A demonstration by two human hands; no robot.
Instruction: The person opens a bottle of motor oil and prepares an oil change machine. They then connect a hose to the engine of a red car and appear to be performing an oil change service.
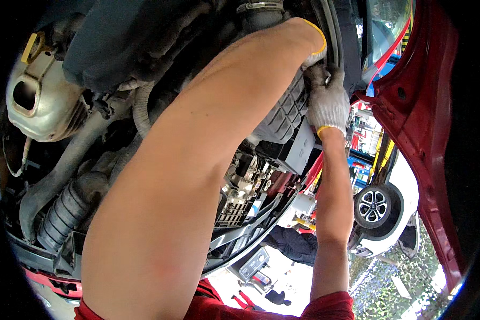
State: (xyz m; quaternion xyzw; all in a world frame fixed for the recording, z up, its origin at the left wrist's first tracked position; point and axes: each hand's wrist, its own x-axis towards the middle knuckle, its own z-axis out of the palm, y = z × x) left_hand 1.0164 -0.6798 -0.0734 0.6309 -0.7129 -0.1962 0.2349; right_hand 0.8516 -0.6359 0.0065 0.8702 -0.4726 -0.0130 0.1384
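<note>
Grey-white knitted fabric with yellow-edged cuffs covers both our hands at the far right of the engine bay. Our right hand (328,104) has its fingers bent over the near end of a long, dark, smooth strip (333,37), which runs away from us along the bay's right edge; we cannot tell how firmly they grip it. Our left hand (313,58) lies just beyond, close to the same strip, mostly hidden by our own bare forearm, so we cannot tell whether it is open or closed.

Beside our right hand, on its left, sits a black plastic housing (285,116) with raised ribs in a grid. Nearer to us lies a pale metal part (245,178) with a lattice-like near edge. Far left, we see a dull silver metal shield (50,104), rounded with an oval opening, and a yellow ring-shaped handle (31,49). Near left runs a thick, corrugated black hose (61,221). On the right, the glossy dark red hood (418,114) curves past a white car (408,178) with a spoked alloy wheel (372,206).
</note>
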